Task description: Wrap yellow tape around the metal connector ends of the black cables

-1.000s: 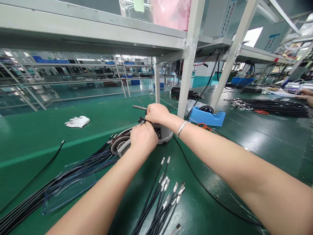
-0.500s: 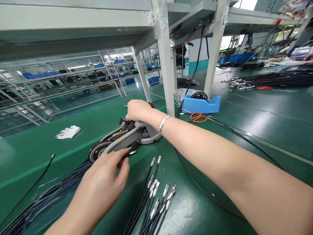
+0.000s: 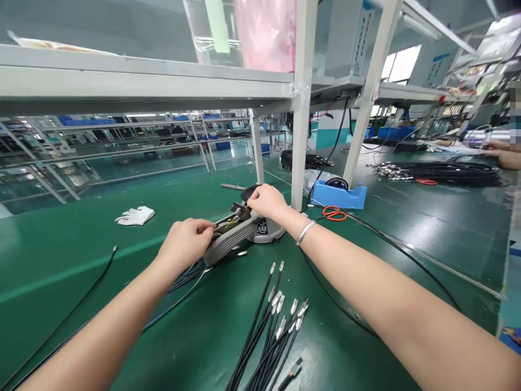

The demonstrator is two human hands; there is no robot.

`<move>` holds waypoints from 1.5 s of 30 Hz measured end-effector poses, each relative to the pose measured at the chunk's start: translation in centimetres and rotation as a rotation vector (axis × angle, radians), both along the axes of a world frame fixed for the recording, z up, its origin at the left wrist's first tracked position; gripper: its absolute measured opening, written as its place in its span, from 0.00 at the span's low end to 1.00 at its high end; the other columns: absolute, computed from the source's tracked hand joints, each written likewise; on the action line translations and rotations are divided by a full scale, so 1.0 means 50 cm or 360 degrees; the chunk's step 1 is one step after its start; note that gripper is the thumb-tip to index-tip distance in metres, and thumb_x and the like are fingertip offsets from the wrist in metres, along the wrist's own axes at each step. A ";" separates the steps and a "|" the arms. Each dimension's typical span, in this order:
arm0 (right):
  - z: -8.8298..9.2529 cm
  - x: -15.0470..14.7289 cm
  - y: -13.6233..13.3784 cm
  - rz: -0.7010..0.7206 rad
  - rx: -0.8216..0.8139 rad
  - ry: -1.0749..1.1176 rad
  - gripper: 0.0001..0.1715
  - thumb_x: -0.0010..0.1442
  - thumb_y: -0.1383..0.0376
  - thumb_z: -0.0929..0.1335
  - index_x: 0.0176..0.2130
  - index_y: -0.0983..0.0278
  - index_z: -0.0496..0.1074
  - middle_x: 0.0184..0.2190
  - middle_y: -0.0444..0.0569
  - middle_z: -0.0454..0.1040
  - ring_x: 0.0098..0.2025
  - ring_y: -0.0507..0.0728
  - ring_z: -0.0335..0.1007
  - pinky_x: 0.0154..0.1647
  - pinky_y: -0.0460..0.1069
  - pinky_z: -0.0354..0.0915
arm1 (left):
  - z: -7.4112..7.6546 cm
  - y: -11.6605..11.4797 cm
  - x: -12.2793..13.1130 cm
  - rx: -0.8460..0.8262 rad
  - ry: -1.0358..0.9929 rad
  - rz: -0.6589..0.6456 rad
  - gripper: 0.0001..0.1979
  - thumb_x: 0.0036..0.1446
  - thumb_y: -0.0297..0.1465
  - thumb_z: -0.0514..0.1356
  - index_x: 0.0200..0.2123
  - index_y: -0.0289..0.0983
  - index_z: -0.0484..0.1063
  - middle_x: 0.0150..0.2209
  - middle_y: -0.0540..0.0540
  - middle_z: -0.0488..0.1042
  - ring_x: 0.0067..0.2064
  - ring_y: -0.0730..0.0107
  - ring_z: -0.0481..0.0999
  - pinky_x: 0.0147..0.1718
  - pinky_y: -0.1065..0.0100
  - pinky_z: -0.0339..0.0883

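A grey tool with a round base and a long ribbed arm [image 3: 232,243] rests on the green table. At the lower left end of this arm is my left hand [image 3: 187,237], its thumb and fingers pinched together; what lies between them is too small to tell. My right hand [image 3: 267,201], a silver bangle on its wrist, has closed fingers on the dark upper part of the tool; what they grip is unclear. Several black cables with silver connectors [image 3: 277,309] lie in front of the tool. Dark cables [image 3: 190,278] pass below my left hand.
A white glove [image 3: 136,216] lies at the left. Orange-handled scissors [image 3: 334,213] and a blue tape dispenser [image 3: 338,194] are behind my right wrist. White shelf posts [image 3: 300,119] rise from the table. A bundle of black cables [image 3: 456,172] and another person's hand [image 3: 504,155] are at the right.
My left hand has moved forward and right to the tool's end, and its fingers have come together. The view has tilted up. My right hand remains at the tool's top.
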State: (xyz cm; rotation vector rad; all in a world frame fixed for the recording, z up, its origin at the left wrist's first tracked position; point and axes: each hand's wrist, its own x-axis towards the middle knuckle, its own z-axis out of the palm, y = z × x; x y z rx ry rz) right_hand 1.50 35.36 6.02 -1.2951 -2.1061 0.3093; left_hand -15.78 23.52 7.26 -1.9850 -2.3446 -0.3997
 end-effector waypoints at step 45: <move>-0.022 -0.008 0.008 -0.0083 0.0033 0.0127 0.14 0.48 0.65 0.63 0.16 0.61 0.71 0.20 0.44 0.73 0.24 0.52 0.65 0.22 0.45 0.54 | -0.031 -0.021 -0.074 -0.0174 -0.0389 -0.0079 0.23 0.52 0.36 0.54 0.53 0.46 0.70 0.50 0.48 0.75 0.46 0.61 0.75 0.43 0.68 0.67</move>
